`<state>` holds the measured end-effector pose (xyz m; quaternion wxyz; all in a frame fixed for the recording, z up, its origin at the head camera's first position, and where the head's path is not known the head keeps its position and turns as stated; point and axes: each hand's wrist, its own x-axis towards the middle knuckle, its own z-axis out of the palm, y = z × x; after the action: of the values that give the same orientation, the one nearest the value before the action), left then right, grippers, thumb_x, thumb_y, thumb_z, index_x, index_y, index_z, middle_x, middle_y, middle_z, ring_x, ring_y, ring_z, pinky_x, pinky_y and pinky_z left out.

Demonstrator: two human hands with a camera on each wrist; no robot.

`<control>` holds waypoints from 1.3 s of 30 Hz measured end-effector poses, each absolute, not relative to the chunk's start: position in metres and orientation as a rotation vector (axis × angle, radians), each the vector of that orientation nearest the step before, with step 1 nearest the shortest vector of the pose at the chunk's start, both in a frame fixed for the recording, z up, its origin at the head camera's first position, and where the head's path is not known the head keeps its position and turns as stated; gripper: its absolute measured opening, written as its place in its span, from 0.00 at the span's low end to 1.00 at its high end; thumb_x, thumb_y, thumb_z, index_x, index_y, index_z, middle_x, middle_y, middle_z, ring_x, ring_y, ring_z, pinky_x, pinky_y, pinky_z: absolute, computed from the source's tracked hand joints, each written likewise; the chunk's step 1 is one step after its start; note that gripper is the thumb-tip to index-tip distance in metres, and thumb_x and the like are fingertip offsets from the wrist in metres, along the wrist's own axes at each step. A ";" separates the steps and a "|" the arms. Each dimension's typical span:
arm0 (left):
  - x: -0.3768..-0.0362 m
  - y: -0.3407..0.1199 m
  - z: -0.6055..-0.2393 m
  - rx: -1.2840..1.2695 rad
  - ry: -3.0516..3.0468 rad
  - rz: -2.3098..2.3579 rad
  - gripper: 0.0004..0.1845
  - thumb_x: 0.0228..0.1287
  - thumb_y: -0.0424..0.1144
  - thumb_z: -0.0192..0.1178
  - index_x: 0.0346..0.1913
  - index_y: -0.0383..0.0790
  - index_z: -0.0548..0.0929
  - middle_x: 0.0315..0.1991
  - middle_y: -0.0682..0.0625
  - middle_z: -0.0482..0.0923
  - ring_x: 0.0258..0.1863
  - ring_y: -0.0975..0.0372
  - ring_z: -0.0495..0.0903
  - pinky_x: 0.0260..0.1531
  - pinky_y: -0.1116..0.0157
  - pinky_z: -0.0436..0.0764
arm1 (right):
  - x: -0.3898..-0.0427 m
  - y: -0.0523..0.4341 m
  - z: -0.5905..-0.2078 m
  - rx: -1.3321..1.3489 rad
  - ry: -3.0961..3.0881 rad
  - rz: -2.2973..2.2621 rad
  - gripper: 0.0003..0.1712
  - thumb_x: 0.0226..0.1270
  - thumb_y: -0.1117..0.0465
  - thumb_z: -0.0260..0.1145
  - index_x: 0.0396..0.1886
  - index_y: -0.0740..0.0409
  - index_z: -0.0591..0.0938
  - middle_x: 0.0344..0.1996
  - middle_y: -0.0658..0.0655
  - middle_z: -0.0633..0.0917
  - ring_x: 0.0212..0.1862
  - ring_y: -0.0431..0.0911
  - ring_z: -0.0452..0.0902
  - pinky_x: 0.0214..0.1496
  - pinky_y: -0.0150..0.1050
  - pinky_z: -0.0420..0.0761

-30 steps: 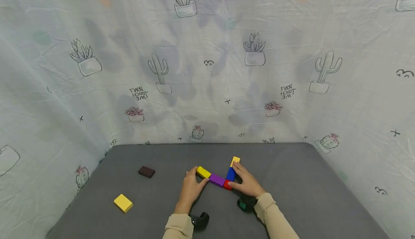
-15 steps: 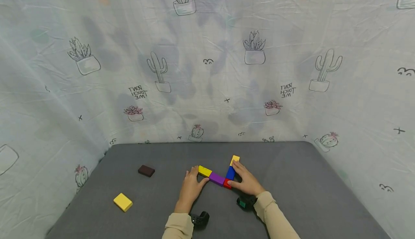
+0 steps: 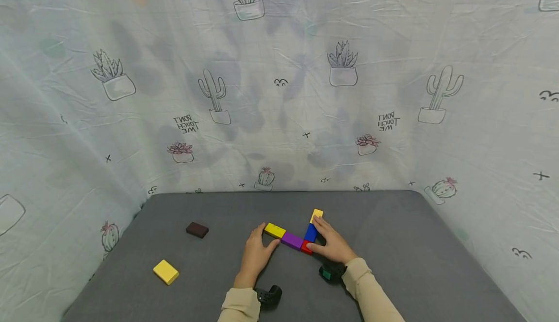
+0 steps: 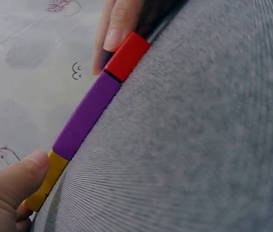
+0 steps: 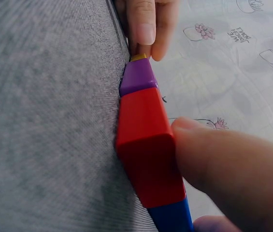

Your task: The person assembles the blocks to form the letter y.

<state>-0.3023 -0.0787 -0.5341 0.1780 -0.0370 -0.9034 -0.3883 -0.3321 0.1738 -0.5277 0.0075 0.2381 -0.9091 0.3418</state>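
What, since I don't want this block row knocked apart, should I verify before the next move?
1. Left hand touching yellow end block: ok.
2. Purple block end to end with yellow end block and red block: ok.
3. Right hand touching red block: ok.
4. Right hand pressing firmly on pale yellow block: cannot tell.
5. Brown block and loose yellow block touching the others: not ok, both lie apart.
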 end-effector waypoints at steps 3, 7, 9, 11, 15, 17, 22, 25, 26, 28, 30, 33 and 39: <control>-0.302 -0.079 -0.534 -0.097 -2.553 -1.131 0.35 0.56 0.46 0.68 0.62 0.31 0.71 0.60 0.35 0.73 0.60 0.44 0.72 0.58 0.46 0.72 | -0.332 0.174 -0.528 0.742 -2.845 1.063 0.47 0.60 0.41 0.65 0.72 0.61 0.60 0.73 0.61 0.56 0.74 0.59 0.48 0.70 0.61 0.58; -0.301 -0.080 -0.534 -0.099 -2.545 -1.156 0.35 0.56 0.45 0.68 0.63 0.30 0.70 0.60 0.36 0.73 0.60 0.45 0.72 0.59 0.48 0.71 | -0.332 0.175 -0.529 0.738 -2.857 1.051 0.48 0.60 0.41 0.64 0.72 0.61 0.59 0.74 0.61 0.56 0.74 0.59 0.48 0.70 0.61 0.57; -0.300 -0.080 -0.533 -0.093 -2.535 -1.170 0.34 0.57 0.44 0.68 0.63 0.31 0.70 0.60 0.37 0.73 0.60 0.46 0.72 0.60 0.48 0.71 | -0.332 0.176 -0.530 0.735 -2.859 1.053 0.48 0.60 0.41 0.64 0.72 0.60 0.59 0.74 0.60 0.56 0.74 0.58 0.48 0.70 0.61 0.57; -0.300 -0.080 -0.533 -0.088 -2.516 -1.186 0.34 0.57 0.44 0.68 0.63 0.31 0.71 0.59 0.38 0.74 0.60 0.47 0.73 0.59 0.48 0.72 | -0.332 0.176 -0.529 0.730 -2.857 1.057 0.48 0.60 0.41 0.64 0.72 0.60 0.59 0.74 0.60 0.56 0.74 0.58 0.48 0.70 0.61 0.57; -0.298 -0.080 -0.532 -0.074 -2.491 -1.213 0.33 0.57 0.43 0.68 0.62 0.30 0.71 0.58 0.38 0.75 0.59 0.46 0.73 0.59 0.48 0.72 | -0.331 0.176 -0.529 0.736 -2.853 1.052 0.48 0.60 0.42 0.65 0.72 0.61 0.59 0.74 0.61 0.56 0.74 0.59 0.48 0.70 0.61 0.57; -0.296 -0.081 -0.532 -0.069 -2.481 -1.240 0.32 0.57 0.43 0.68 0.62 0.31 0.71 0.58 0.38 0.75 0.60 0.46 0.73 0.60 0.48 0.71 | -0.331 0.176 -0.529 0.742 -2.852 1.053 0.48 0.60 0.42 0.65 0.72 0.62 0.59 0.74 0.61 0.56 0.74 0.59 0.48 0.70 0.61 0.57; -0.293 -0.091 -0.532 -0.076 -2.442 -1.317 0.31 0.59 0.42 0.66 0.63 0.31 0.71 0.58 0.38 0.75 0.60 0.47 0.72 0.60 0.48 0.70 | -0.331 0.173 -0.531 0.759 -2.858 1.042 0.48 0.61 0.41 0.64 0.72 0.61 0.59 0.74 0.60 0.56 0.74 0.58 0.47 0.71 0.60 0.57; -0.292 -0.099 -0.532 -0.088 -2.436 -1.333 0.32 0.60 0.43 0.65 0.63 0.31 0.70 0.58 0.38 0.75 0.60 0.46 0.73 0.60 0.48 0.71 | -0.331 0.172 -0.532 0.764 -2.853 1.051 0.48 0.61 0.41 0.64 0.73 0.60 0.58 0.74 0.60 0.55 0.74 0.59 0.48 0.70 0.61 0.57; -0.292 -0.101 -0.531 -0.091 -2.438 -1.333 0.32 0.60 0.43 0.65 0.64 0.31 0.69 0.58 0.37 0.75 0.60 0.46 0.73 0.60 0.48 0.71 | -0.330 0.172 -0.532 0.763 -2.851 1.059 0.48 0.61 0.41 0.64 0.73 0.60 0.58 0.74 0.60 0.55 0.74 0.59 0.48 0.70 0.61 0.57; -0.291 -0.106 -0.530 -0.087 -2.441 -1.339 0.32 0.60 0.43 0.65 0.64 0.31 0.69 0.59 0.37 0.74 0.60 0.46 0.73 0.60 0.48 0.71 | -0.330 0.172 -0.531 0.764 -2.841 1.069 0.48 0.61 0.41 0.64 0.72 0.61 0.59 0.74 0.61 0.56 0.74 0.60 0.48 0.70 0.61 0.57; -0.289 -0.112 -0.528 -0.078 -2.443 -1.343 0.33 0.61 0.43 0.65 0.64 0.30 0.69 0.59 0.36 0.74 0.60 0.46 0.73 0.60 0.48 0.71 | -0.331 0.172 -0.530 0.767 -2.837 1.070 0.47 0.61 0.41 0.64 0.72 0.62 0.59 0.74 0.61 0.56 0.74 0.60 0.48 0.70 0.61 0.57; -0.286 -0.119 -0.526 -0.063 -2.450 -1.342 0.32 0.61 0.42 0.64 0.64 0.30 0.68 0.60 0.36 0.73 0.61 0.45 0.72 0.60 0.47 0.71 | -0.332 0.173 -0.530 0.771 -2.840 1.073 0.47 0.62 0.41 0.64 0.72 0.62 0.59 0.74 0.61 0.56 0.74 0.60 0.48 0.70 0.61 0.57; -0.280 -0.132 -0.525 -0.049 -2.454 -1.305 0.32 0.61 0.41 0.65 0.64 0.29 0.68 0.60 0.35 0.73 0.60 0.45 0.73 0.59 0.47 0.71 | -0.333 0.175 -0.528 0.754 -2.847 1.075 0.48 0.61 0.41 0.64 0.72 0.62 0.59 0.74 0.61 0.56 0.74 0.59 0.47 0.70 0.61 0.57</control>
<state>-0.2796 -0.1317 -0.5246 0.1800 -0.0175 -0.8684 -0.4617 -0.3331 0.1754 -0.5275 0.0033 0.2407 -0.9081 0.3428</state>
